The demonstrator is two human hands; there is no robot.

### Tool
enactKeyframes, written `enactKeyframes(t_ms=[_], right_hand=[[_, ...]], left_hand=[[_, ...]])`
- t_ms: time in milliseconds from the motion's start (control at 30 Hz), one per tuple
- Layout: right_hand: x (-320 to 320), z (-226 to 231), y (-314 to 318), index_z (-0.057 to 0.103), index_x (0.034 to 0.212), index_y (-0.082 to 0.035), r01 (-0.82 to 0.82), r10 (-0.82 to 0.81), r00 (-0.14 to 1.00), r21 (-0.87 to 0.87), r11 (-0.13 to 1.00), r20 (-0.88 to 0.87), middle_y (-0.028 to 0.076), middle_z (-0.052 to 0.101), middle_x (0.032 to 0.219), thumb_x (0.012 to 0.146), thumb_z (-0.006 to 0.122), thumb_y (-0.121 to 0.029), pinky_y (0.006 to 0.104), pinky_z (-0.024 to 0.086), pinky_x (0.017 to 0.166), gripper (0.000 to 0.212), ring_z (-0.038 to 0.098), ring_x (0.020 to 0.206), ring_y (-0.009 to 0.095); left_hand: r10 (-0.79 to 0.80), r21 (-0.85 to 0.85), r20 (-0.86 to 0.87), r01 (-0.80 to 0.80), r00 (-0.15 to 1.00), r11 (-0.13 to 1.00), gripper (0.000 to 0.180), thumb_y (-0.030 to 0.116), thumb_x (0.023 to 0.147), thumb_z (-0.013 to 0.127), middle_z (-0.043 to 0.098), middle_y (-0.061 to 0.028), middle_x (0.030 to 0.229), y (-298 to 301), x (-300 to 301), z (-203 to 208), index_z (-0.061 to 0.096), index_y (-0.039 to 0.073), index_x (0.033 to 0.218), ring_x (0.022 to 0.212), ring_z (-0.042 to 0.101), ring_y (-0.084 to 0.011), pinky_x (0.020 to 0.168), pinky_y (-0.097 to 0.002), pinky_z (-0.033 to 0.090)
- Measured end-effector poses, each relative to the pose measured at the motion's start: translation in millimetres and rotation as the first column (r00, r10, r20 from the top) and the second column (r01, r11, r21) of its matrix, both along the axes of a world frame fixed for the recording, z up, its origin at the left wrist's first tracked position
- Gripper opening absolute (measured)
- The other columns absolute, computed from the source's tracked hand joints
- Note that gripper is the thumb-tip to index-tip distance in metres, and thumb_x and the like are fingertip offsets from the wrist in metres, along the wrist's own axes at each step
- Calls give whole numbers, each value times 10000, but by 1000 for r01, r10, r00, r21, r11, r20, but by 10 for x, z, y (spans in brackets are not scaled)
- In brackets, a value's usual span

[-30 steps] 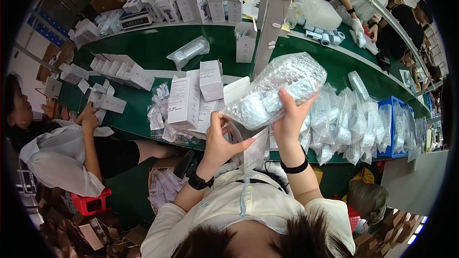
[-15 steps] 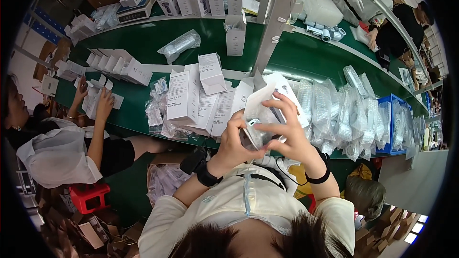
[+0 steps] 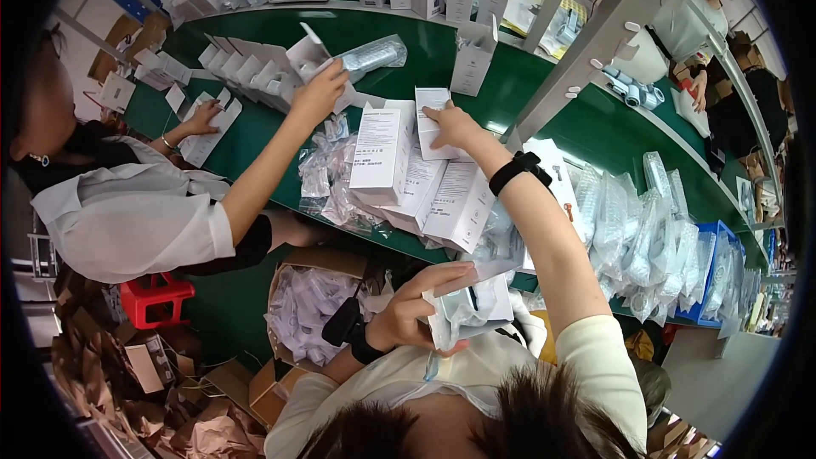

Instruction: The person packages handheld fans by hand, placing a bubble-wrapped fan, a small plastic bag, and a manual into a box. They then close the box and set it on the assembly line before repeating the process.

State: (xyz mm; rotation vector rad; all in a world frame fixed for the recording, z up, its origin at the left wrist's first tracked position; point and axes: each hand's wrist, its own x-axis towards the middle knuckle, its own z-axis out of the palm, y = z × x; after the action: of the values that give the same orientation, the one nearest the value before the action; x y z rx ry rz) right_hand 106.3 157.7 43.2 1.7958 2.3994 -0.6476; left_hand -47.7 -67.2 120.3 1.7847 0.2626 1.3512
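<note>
My left hand (image 3: 408,314) grips an open white box (image 3: 470,331), held low in front of me with its mouth up. Inside it, clear plastic wrapping and part of a white item show; the rest is hidden. My right arm stretches forward over the table. At its end, my right hand (image 3: 457,129) has its fingers closed over a small white box (image 3: 432,110). That box rests on top of a pile of printed white boxes (image 3: 380,157).
Left of the pile lie small plastic bags (image 3: 330,174). Bubble-wrapped items (image 3: 616,229) crowd the right, beside a blue crate (image 3: 722,242). A metal post (image 3: 586,42) rises behind my right arm. A co-worker on the left holds an open white box (image 3: 308,55) near a bubble-wrapped item (image 3: 378,53).
My right hand has left the open box and reached forward onto the small white box. My left hand has lowered the open box toward me. The co-worker's arm has stretched out across the table.
</note>
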Motion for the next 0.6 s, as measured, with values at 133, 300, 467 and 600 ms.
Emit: enactKeyframes(t_ms=[133, 300, 467, 600], right_hand=[[-81, 371, -284, 424, 1215, -152, 77, -71, 991, 53, 996, -109, 275, 410, 1137, 582, 724, -215, 389, 480, 751, 704, 521, 910, 380], [-168, 804, -1025, 400, 1239, -144, 132, -125, 991, 171, 976, -50, 307, 417, 1124, 637, 692, -272, 376, 486, 711, 682, 575, 766, 401], [-82, 989, -1298, 421, 1211, -97, 82, -58, 976, 105, 991, -211, 282, 401, 1193, 712, 639, -292, 396, 471, 728, 579, 564, 811, 395], [-27, 1427, -1245, 453, 1181, -71, 21, 38, 977, 271, 962, -210, 228, 481, 1132, 744, 607, -268, 376, 469, 735, 503, 572, 815, 360]], left_hand=[[21, -24, -2, -21, 1000, 999, 653, 168, 591, 776, 402, -322, 1134, -19, -97, -75, 245, 98, 965, 1018, 472, -442, 820, -479, 425], [6, -32, -4, -6, 1000, 999, 660, 162, 594, 772, 399, -320, 1139, 67, -135, -60, 242, 105, 984, 1020, 473, -435, 821, -479, 423], [-12, 15, -43, 12, 999, 1000, 676, 157, 583, 777, 398, -321, 1143, 155, -212, -51, 242, 112, 993, 1022, 474, -431, 821, -475, 422], [34, -9, -69, -34, 997, 999, 682, 152, 576, 780, 397, -321, 1147, 59, -363, -107, 243, 112, 995, 1023, 474, -429, 821, -469, 421]])
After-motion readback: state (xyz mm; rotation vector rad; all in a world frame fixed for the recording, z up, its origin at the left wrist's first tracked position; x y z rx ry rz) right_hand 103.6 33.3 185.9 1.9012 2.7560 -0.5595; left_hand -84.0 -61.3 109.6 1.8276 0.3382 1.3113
